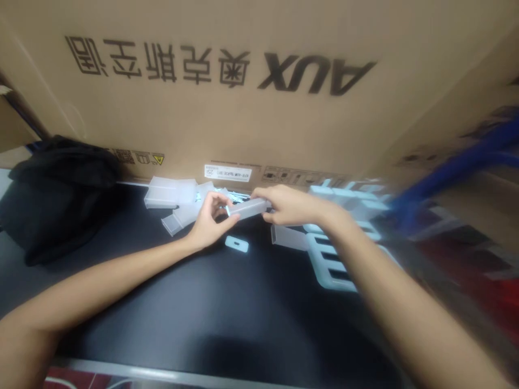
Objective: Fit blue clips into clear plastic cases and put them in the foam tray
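A translucent white plastic box, long and narrow, is held a little above the black tabletop between both hands. My left hand pinches its left end, where a pale blue edge shows. At the other end, my right hand closes its fingers round the box. Below them lies a small pale blue plate with a slot in its middle. More translucent boxes lie beyond my left hand, partly overlapping. Another translucent box rests under my right wrist, against a pale blue slotted frame that my forearm partly covers.
A large cardboard carton with upside-down print walls off the back of the black table. At the left sits a black cloth bag. Pale blue parts are piled at the right, near a blue metal bar.
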Available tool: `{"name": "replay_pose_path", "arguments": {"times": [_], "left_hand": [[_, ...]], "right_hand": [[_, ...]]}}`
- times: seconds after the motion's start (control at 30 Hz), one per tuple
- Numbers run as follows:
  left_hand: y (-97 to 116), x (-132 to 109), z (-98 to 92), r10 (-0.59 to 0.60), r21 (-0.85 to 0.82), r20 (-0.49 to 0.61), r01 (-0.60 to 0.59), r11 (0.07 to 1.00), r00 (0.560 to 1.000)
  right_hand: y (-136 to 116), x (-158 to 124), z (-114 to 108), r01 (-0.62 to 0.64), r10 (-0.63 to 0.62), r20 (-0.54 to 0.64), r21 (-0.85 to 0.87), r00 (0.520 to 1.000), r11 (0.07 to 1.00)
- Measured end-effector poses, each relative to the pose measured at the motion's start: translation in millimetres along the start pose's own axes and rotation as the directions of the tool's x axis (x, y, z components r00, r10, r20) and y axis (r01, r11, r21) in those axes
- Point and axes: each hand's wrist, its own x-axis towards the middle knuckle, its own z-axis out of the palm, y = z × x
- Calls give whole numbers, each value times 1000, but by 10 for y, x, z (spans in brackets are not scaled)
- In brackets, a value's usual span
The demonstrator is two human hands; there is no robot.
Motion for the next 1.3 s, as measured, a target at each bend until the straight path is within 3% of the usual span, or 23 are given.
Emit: {"name": "replay_pose_path", "arguments": {"times": [0.23, 0.57, 0.73, 0.83, 0.9, 1.03, 1.13, 1.2, 1.3], "left_hand": [[5, -35, -1, 175, 96, -143, -162, 982, 974], [-97, -50, -26, 432, 142, 70, -438, 888, 899], [-68, -46, -23, 306, 275, 101, -322, 906, 947], [3, -26, -12, 177, 359, 62, -187, 914, 982], [30, -12, -1, 139, 392, 58, -150, 908, 989], [-5, -10, 15, 89, 369, 48, -100, 924, 995], [-73, -34, 17, 18, 238, -21, -13, 971, 1000], [-108, -50, 18, 3, 172, -50, 6, 985, 999], [-124, -63, 20, 27, 142, -73, -17, 990, 997]], "right_hand": [[80, 430, 276, 27, -31, -51, -72, 998, 997], [86, 937, 574, -62, 58, -26, -212, 998, 975], [180, 963, 584, -77, 66, -71, -158, 995, 984], [224, 864, 455, -44, 34, -123, -81, 992, 996], [223, 738, 316, -2, 6, -218, 17, 976, 1000], [82, 391, 32, 199, -24, -518, 284, 855, 938], [-96, 183, -68, 359, -45, -619, 392, 784, 847], [-185, 130, -64, 392, -93, -603, 386, 792, 835], [-221, 160, 14, 368, -191, -495, 290, 848, 884]]}}
